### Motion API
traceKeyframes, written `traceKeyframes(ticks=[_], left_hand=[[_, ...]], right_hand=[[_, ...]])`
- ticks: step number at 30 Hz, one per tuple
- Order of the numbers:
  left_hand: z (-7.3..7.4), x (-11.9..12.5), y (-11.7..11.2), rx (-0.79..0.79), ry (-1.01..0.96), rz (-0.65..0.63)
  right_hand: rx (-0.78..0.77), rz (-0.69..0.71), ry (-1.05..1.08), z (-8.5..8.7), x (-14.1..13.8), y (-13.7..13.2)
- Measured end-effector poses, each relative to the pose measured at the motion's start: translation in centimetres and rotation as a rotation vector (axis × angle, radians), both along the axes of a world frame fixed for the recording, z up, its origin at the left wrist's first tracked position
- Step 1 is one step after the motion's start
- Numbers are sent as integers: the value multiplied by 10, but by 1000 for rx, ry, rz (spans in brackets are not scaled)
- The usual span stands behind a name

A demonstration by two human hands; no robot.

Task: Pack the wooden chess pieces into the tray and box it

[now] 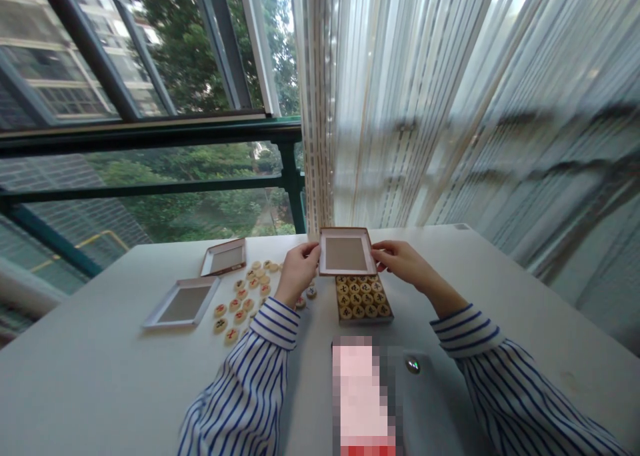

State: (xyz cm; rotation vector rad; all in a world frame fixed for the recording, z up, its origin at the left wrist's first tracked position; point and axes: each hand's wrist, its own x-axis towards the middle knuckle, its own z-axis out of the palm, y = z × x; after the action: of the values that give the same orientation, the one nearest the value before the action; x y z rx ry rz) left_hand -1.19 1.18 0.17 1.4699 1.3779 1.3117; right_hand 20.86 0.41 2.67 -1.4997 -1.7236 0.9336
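Note:
Between both hands a box lid [345,253] is held up by its side edges, its grey inner face toward me. My left hand [299,271] pinches the left edge, and my right hand [400,261] grips the right edge. Just below and behind the lid's lower edge stands a box of xiangqi pieces [365,320], filled with rows of round wooden discs; the lid hides its far part. To the left, loose xiangqi pieces [239,316] with red and dark characters lie scattered, some hidden behind my left forearm.
A white box tray [203,321] and a brown-edged box part [223,270] lie left on the white table [100,363]. Nearest me are a pixelated pink-screened object [363,396] and a grey item [425,403]. A sheer curtain [425,109] and a window railing [150,139] bound the far side.

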Motion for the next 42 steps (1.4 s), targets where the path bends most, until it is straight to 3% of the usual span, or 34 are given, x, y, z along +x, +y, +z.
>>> traceKeyframes(ticks=[16, 31, 42], left_hand=[[-4, 10, 11, -53, 77, 2], [-6, 11, 11, -159, -179, -29], [-6, 12, 11, -175, -202, -56]], right_hand=[[-35, 16, -58, 3, 12, -1], [-77, 59, -40, 0, 11, 8], [-103, 90, -28, 3, 14, 5]])
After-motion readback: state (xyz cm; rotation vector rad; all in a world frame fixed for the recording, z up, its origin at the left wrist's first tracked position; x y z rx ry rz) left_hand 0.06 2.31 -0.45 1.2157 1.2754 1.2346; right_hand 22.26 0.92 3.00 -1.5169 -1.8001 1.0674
